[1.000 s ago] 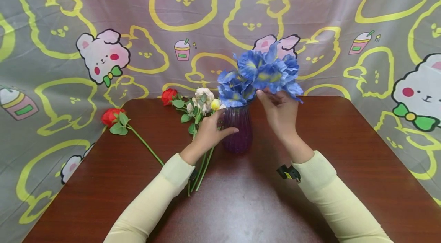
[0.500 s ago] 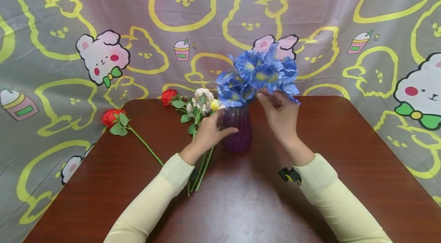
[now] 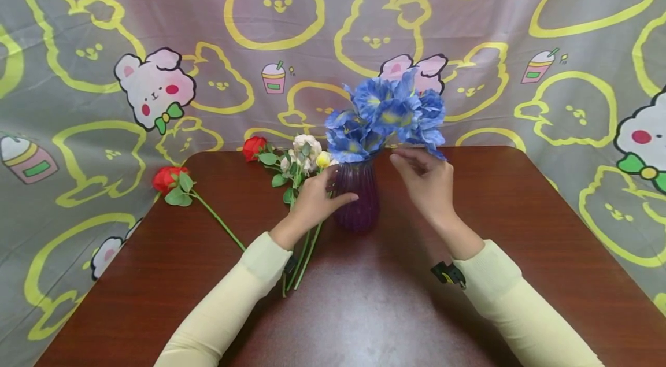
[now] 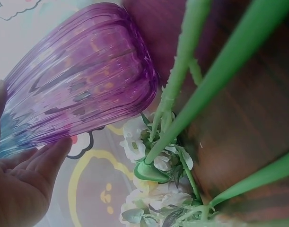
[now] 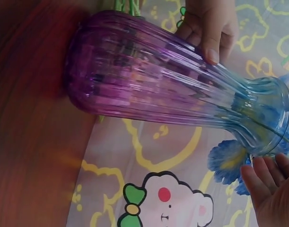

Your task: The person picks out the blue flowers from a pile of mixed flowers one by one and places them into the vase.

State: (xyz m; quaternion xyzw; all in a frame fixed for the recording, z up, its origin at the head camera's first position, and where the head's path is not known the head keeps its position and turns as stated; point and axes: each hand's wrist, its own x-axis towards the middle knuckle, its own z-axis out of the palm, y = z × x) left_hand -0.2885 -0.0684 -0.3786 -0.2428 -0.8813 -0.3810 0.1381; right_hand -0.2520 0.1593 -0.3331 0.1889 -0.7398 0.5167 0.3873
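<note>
A ribbed glass vase, purple at its base and bluish at its mouth, stands upright on the table. My left hand holds it from the left, thumb in front, as the right wrist view also shows. Blue irises rise from the vase and lean right; one thin stem crosses the mouth. Just right of the rim, beneath the blooms, is my right hand, its fingers loosely bent. In the right wrist view its fingers lie beside the rim, with the thumb partly cut off near the stem.
White and pale yellow flowers and a red rose lie left of the vase, their green stems running under my left arm. Another red rose lies farther left. A patterned cloth hangs behind the brown table.
My right hand has moved slightly down and away from the blue blooms, which shift a little left and down in the view. My left hand stays on the vase.
</note>
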